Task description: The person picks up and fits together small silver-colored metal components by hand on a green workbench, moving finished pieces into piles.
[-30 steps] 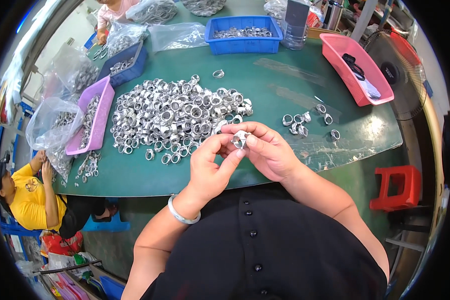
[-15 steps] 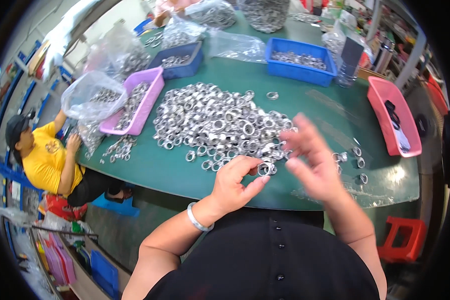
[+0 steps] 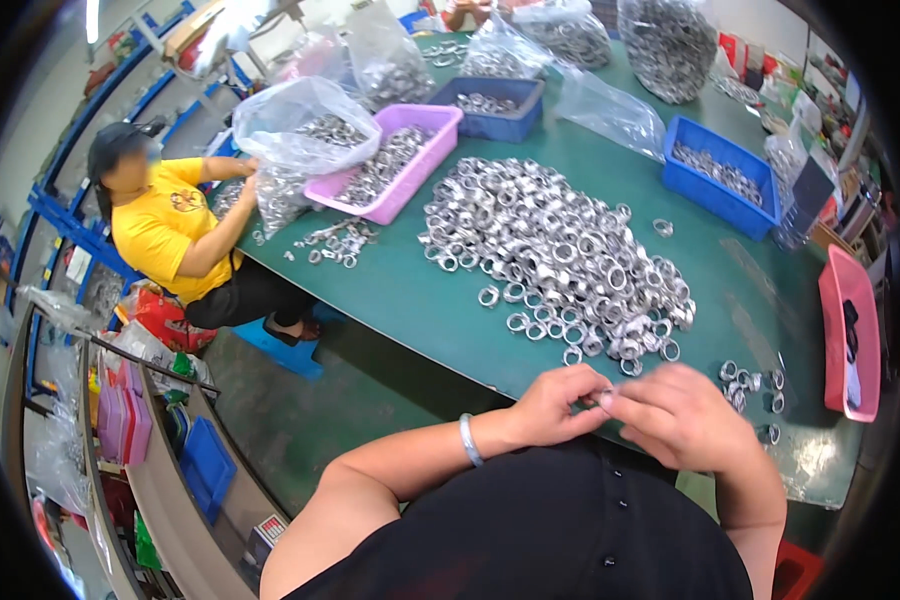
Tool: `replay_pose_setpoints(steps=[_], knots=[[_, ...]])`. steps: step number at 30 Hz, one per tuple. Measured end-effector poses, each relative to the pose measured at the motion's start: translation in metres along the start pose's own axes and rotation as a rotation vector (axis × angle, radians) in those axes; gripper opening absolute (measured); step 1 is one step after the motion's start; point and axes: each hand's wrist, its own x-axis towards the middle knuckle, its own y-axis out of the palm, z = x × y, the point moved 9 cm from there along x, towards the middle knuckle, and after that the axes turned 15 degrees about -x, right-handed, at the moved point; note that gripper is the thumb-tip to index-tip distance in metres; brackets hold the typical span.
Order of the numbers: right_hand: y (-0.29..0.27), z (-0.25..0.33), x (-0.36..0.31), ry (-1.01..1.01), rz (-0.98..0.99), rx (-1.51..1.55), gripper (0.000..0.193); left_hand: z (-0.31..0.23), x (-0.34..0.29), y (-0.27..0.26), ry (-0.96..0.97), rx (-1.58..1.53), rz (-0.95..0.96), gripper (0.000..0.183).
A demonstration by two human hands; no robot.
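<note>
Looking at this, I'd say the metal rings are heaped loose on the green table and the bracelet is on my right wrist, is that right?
Not quite: the head view shows the bracelet on your left wrist. The metal rings are indeed heaped loose on the green table.

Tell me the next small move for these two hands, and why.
I'd probably ease the right hand slightly aside while the left hand pinches the small metal piece: both hands meet around it and hide most of it, so uncovering it would likely make it easier to see.
</note>
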Motion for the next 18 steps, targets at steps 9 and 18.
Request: replay_pose_setpoints(steps=[9, 18], knots=[[0.05, -0.023, -0.155, 0.57, 0.195, 0.859, 0.028, 0.02, -0.011, -0.001, -0.165, -0.079, -0.017, 0.019], [0.138, -0.004, -0.26, 1.121, 0.702, 0.532, 0.036, 0.018, -0.011, -0.001, -0.129, -0.082, -0.016, 0.019]])
